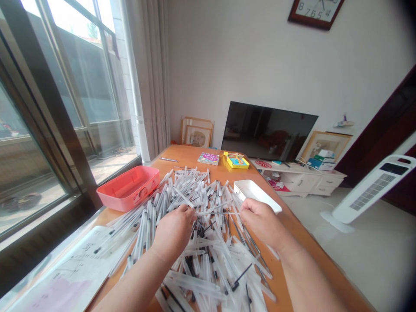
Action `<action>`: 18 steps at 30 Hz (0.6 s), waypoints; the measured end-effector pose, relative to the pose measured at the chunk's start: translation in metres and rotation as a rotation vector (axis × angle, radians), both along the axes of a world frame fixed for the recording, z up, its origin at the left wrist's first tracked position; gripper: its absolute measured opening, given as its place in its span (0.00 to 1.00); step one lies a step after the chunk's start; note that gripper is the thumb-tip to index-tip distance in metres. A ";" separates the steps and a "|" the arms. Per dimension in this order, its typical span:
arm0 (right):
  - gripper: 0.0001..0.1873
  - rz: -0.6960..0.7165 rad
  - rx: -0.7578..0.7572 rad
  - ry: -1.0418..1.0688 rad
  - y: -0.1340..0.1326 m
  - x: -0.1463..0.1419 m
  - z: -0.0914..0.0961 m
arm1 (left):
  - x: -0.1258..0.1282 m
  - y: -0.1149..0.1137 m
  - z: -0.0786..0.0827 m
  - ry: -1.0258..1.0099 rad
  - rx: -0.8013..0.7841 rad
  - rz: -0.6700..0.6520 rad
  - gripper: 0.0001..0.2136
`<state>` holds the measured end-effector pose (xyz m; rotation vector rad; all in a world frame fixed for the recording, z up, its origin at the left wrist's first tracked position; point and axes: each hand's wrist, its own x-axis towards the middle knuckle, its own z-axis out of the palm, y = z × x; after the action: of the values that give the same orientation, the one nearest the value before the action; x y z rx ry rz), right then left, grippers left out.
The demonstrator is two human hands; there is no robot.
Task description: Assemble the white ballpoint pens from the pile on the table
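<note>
A large heap of clear plastic pen barrels [195, 203] and thin black refills covers the wooden table [292, 234]. Over the middle of the heap, my left hand [173, 232] is closed on one end of a clear pen barrel [212, 210] that lies level between both hands. My right hand [263, 221] is closed in a pinch at the other end, on a thin refill [232, 213] in line with the barrel. A loose black refill [242, 275] lies on the heap nearer to me.
A pink tray [128, 188] stands at the left of the heap and a white tray [256, 195] at its right. Papers [74, 273] lie at the near left. A book [208, 158] and a yellow box [237, 161] sit at the far edge. A white fan [370, 190] stands on the floor at right.
</note>
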<state>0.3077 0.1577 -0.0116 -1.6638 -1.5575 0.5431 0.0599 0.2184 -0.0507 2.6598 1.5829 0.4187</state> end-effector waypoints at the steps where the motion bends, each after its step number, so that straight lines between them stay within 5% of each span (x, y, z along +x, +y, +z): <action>1: 0.07 -0.013 -0.019 0.000 -0.002 0.005 0.004 | -0.002 0.001 0.000 0.012 0.012 0.034 0.14; 8: 0.07 -0.016 -0.152 -0.039 -0.006 0.020 0.007 | -0.009 0.002 0.008 0.057 0.003 0.111 0.15; 18: 0.07 -0.223 -0.246 -0.261 0.016 0.044 -0.045 | 0.003 -0.004 -0.004 -0.009 -0.131 -0.170 0.12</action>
<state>0.3520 0.1732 -0.0565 -2.1365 -1.5035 0.4253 0.0627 0.2148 -0.0549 2.6597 1.3184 0.3089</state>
